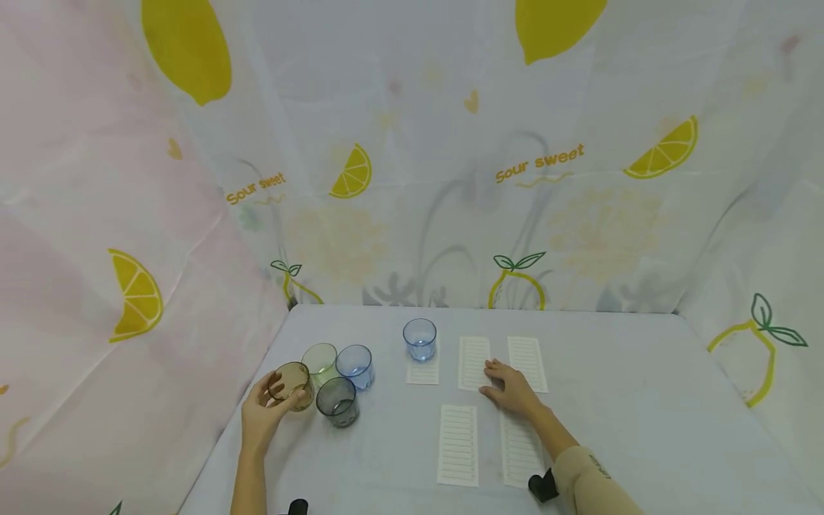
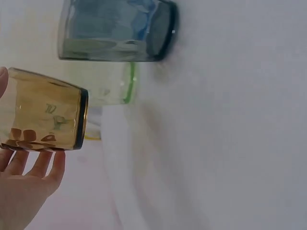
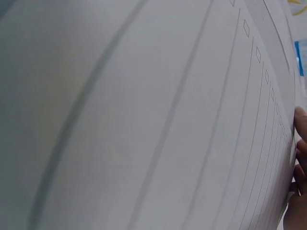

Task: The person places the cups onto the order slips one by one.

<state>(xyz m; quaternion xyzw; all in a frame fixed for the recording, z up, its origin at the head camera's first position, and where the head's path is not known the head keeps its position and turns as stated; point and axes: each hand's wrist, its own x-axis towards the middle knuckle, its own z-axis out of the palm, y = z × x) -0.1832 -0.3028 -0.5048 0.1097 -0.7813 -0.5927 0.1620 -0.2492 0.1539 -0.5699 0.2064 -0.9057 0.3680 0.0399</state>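
An amber glass (image 1: 300,398) is in my left hand (image 1: 259,418), thumb on one side and fingers round the other; in the left wrist view its dark base (image 2: 81,120) appears raised off the table. Close beside it stand a pale green glass (image 1: 320,360), a blue glass (image 1: 356,368) and a dark grey glass (image 1: 337,405). My right hand (image 1: 513,391), fingers loosely extended, rests by the right edge of the upper middle lined sheet (image 1: 473,368) and holds nothing visible. Another blue glass (image 1: 420,345) stands on the upper left lined sheet (image 1: 423,375).
More lined sheets lie to the right: one at upper right (image 1: 529,363), one at lower middle (image 1: 458,447), and one at lower right (image 1: 520,454), partly under my right forearm. A lemon-print curtain (image 1: 412,236) hangs behind the white table (image 1: 618,400) and along its sides.
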